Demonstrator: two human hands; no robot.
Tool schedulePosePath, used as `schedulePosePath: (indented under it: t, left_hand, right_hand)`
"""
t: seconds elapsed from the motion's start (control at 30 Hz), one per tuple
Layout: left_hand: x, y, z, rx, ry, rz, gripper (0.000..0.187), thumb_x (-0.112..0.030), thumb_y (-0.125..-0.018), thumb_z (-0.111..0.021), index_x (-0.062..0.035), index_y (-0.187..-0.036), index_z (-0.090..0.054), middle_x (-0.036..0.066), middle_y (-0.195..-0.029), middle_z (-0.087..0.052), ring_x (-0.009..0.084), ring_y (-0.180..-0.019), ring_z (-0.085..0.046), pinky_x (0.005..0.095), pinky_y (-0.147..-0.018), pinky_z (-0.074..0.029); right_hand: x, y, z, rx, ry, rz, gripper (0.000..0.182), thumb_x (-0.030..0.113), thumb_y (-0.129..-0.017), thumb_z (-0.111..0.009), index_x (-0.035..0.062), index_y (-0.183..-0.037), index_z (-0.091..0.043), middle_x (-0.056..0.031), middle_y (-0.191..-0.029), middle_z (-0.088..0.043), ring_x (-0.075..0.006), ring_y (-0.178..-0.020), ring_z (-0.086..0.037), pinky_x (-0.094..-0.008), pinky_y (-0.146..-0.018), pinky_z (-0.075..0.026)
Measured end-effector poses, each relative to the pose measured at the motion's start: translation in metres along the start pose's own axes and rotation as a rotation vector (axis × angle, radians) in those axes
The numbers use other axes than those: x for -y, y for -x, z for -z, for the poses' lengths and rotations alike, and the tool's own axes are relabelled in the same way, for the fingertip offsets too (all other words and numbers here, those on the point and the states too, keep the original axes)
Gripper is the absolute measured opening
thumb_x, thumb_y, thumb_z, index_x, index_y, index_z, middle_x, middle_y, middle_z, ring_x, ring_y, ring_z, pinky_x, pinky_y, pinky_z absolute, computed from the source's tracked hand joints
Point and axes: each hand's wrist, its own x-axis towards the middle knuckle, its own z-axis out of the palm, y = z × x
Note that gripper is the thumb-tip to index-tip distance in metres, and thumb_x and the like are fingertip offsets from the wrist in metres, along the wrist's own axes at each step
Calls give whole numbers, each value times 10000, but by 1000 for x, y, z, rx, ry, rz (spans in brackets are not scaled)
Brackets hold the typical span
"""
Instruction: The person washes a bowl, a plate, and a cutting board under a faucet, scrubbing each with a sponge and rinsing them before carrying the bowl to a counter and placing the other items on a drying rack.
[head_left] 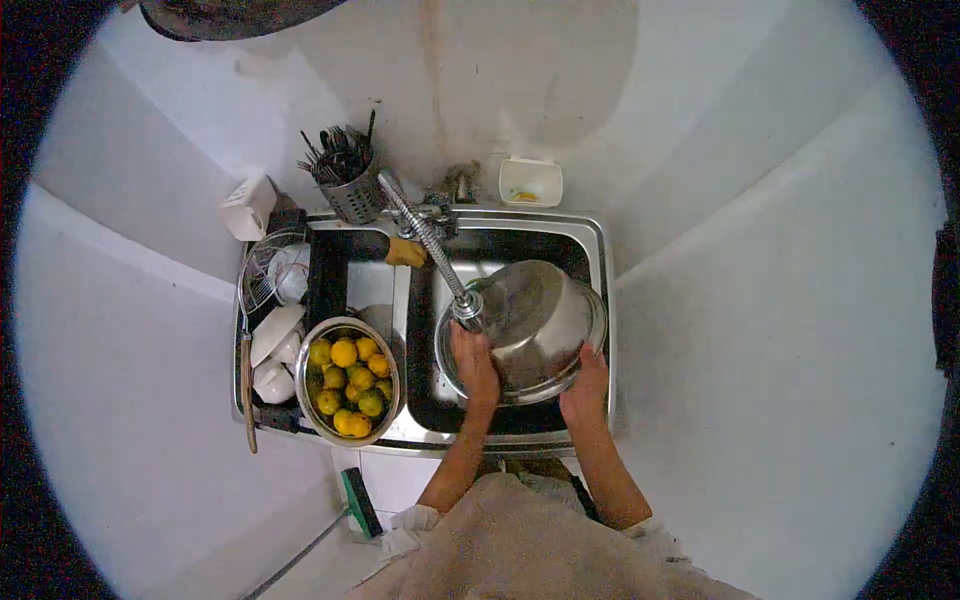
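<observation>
A large metal bowl [540, 335] is tilted in the right sink basin, its outer side facing up. My right hand [586, 385] grips the bowl's rim on the right, fingers closed on its edge. Against the left part of the bowl is my left hand [478, 372], right below the spring-necked faucet [440, 250]. The faucet head covers its fingertips, so I cannot tell whether that hand grips the bowl. Part of another rounded rim shows beneath the bowl.
Left of the basin, a metal bowl [303, 400] holds several yellow-green fruits [343, 352]. White dishes [278, 335] and a wire strainer [262, 270] lie farther left. Behind stand a cutlery holder [357, 197] and a white container [531, 182]. A yellowish sponge [405, 252] rests on the divider.
</observation>
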Motion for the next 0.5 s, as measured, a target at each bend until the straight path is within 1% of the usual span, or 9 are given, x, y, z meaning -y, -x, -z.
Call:
schedulePosePath:
  t: [0.07,0.1,0.17,0.2,0.23,0.3,0.37,0.43,0.5]
  left_hand:
    - [6,-10,4,36,714,469,390,-321,-863,-468,-37,-1131,-480,63,-1069,-531,201,-959,-495,352,-878,-376]
    - [10,-12,8,36,717,464,390,-321,-863,-468,-37,-1131,-480,63,-1069,-531,201,-959,-495,352,-878,-376]
    - [19,-16,14,243,687,840,487,-384,-876,-435,-5,-1180,-470,123,-1127,-514,260,-1017,-509,387,-907,-375]
    - [5,-16,13,273,627,772,546,-465,-852,-446,-32,-1184,-475,97,-1073,-548,257,-923,-547,372,-816,-432]
    - [-18,-13,19,273,629,768,546,-465,-852,-446,-32,-1184,-475,97,-1073,-548,257,-923,-547,372,-816,-432]
    - [-56,-6,31,380,638,975,579,-498,-855,-425,-36,-1202,-463,103,-1101,-538,246,-951,-533,346,-827,-417]
    - [-10,3,22,362,694,815,646,-550,-837,-426,-44,-1238,-428,107,-1130,-522,248,-1004,-507,354,-866,-393]
    - [-1,4,29,334,735,811,708,-578,-814,-448,-44,-1274,-384,113,-1195,-478,253,-1086,-457,368,-912,-355]
    - [3,3,38,344,805,844,772,-597,-784,-486,-44,-1302,-341,119,-1273,-409,259,-1137,-416,382,-935,-333]
  right_hand:
    - [12,14,-14,101,70,79,328,175,-852,-561,4,-1115,-464,-113,-1011,-556,-236,-904,-548,-367,-741,-471]
    - [18,17,-20,106,69,81,328,175,-852,-561,4,-1115,-464,-113,-1011,-556,-236,-904,-548,-367,-741,-471]
    - [26,21,-32,157,751,164,357,196,-821,-604,-11,-1085,-484,-98,-928,-596,-219,-846,-567,-325,-738,-461]
    - [24,21,-33,162,746,170,357,196,-821,-604,-11,-1085,-484,-98,-928,-596,-219,-846,-567,-325,-738,-461]
    - [21,20,-35,243,1008,330,403,220,-792,-632,-19,-1084,-488,-119,-913,-605,-246,-850,-574,-330,-743,-455]
    - [18,24,-42,329,1267,500,451,244,-764,-660,-27,-1082,-492,-140,-898,-615,-272,-853,-582,-334,-748,-449]
    - [20,34,-55,430,1543,353,570,271,-706,-700,-50,-1116,-467,-200,-883,-610,-348,-841,-593,-376,-731,-454]
    - [5,29,-48,488,1616,481,555,249,-724,-674,-44,-1137,-445,-243,-868,-594,-397,-811,-591,-419,-706,-466]
    - [-9,26,-43,688,1594,1083,498,201,-730,-649,-40,-1114,-444,-228,-879,-596,-398,-794,-590,-441,-695,-475]
